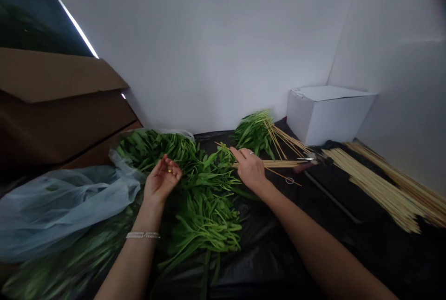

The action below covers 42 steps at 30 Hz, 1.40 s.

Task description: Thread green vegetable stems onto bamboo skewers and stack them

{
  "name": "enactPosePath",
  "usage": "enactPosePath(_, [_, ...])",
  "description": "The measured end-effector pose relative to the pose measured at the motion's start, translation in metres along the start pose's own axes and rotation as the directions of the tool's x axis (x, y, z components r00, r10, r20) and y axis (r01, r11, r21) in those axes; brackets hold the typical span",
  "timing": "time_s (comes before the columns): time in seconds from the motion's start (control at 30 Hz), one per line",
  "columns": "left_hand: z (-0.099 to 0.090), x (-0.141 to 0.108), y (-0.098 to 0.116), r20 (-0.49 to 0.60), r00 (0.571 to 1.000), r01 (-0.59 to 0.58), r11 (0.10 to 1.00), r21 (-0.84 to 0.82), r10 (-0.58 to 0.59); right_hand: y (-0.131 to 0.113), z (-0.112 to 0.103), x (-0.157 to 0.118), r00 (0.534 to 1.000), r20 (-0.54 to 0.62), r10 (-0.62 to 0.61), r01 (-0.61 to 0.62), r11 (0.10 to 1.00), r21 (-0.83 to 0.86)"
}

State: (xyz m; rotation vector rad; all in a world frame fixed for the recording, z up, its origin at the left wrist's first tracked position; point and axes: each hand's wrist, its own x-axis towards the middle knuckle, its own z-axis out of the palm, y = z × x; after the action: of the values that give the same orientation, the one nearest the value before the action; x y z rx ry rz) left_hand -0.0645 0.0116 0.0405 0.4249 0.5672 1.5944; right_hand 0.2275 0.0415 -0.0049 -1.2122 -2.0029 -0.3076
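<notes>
My left hand point(163, 178) is palm up over the leafy green stems, its fingers loosely curled and nothing visible in them. My right hand point(250, 168) pinches a thin wooden skewer point(283, 177), whose pointed end shows to the left of the fingers among small green leaves point(226, 152). A pile of leafy green stems point(205, 216) lies between and below the hands, cut ends toward the right. Behind the right hand is a bunch of skewered greens point(256, 130), their sticks pointing right. More skewers point(284, 164) lie just beyond that hand.
At left, a translucent plastic bag point(69, 207) holds more greens, below a cardboard box point(59, 105). Scissors point(310, 158) lie right of my right hand. Many loose sticks point(379, 188) and a white box point(324, 112) are farther right. Black plastic sheeting point(272, 253) covers the surface.
</notes>
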Motion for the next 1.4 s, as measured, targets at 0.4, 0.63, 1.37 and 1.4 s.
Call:
enactPosePath(0.4, [0.032,-0.104,-0.026,0.282,0.705,-0.424,-0.069,0.903,-0.651,0.003,0.003,-0.001,1.0,0.024,-0.009,0.009,1.0,-0.008])
enactPosePath(0.63, [0.036,-0.078,-0.055,0.436,0.712,-0.702,-0.542,0.463,-0.55,0.001,-0.001,0.001,1.0,0.026,0.001,-0.001,1.0,-0.001])
enactPosePath(1.37, [0.058,-0.055,-0.059,0.483,0.846,-0.522,-0.171,0.836,-0.224,0.009,0.0,0.002,0.999,0.036,0.031,-0.03,0.999,-0.017])
enactPosePath(1.4, [0.058,-0.056,-0.067,0.492,0.824,-0.552,-0.203,0.809,-0.281,0.009,0.0,0.002,0.998,0.043,0.034,-0.033,0.999,-0.02])
